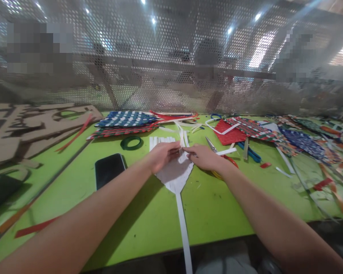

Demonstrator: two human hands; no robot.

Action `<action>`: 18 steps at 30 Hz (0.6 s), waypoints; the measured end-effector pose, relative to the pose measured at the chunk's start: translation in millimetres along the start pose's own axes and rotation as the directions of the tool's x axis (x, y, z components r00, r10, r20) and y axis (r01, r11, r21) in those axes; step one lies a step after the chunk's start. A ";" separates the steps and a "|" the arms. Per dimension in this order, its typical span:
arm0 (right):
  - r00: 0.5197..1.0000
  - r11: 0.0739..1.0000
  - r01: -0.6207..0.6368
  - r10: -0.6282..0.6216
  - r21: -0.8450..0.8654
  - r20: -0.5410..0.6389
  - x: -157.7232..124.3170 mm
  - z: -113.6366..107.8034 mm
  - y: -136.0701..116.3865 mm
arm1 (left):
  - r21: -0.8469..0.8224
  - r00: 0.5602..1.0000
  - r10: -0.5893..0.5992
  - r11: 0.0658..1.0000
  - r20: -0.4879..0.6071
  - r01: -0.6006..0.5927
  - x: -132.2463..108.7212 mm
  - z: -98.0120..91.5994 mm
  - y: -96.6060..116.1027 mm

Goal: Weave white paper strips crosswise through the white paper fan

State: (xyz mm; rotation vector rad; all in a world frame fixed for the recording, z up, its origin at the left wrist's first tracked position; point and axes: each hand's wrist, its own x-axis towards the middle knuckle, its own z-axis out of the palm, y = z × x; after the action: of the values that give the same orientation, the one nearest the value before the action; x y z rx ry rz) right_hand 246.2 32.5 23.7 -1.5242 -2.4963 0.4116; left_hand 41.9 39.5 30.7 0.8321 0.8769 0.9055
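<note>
A white woven strip piece (pixel 175 173) lies on the green table, its pointed end toward me, with a long white strip (pixel 182 224) running from the point over the near edge. My left hand (pixel 165 155) rests on its left upper part, fingers together at a thin white strip (pixel 182 139). From the right, my right hand (pixel 200 156) brings its fingertips to the same strip, beside the left fingertips. Both hands seem to pinch the strip. More loose strip ends stick up beyond the hands.
A black phone (pixel 110 170) and green tape roll (pixel 131 142) lie left. Scissors (pixel 210 144) lie beyond my right hand. Blue-white woven pieces (pixel 125 118), a red piece (pixel 230 132) and cardboard cutouts (pixel 31 129) sit farther back, before a perforated metal screen (pixel 160 76).
</note>
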 end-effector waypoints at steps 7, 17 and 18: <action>0.999 0.998 0.000 0.002 0.059 -0.043 -1.0 1.2 -1.6 | 0.216 0.993 0.101 0.973 -0.067 -0.084 1.4 -4.9 -10.9; 0.981 0.976 -0.101 0.130 0.194 -0.145 -2.0 -1.4 -9.5 | 0.449 0.979 0.205 0.875 0.002 -0.184 8.4 -15.7 -22.0; 0.977 0.972 -0.118 0.149 0.203 -0.149 -1.8 -1.7 -9.9 | 0.507 0.977 0.210 0.838 0.042 -0.202 8.6 -16.8 -22.0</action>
State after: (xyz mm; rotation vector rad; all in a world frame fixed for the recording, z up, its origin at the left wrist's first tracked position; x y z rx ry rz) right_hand 239.2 26.7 28.5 -1.5842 -2.1688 0.5114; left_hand 36.4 42.7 2.3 1.4044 1.0757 0.8749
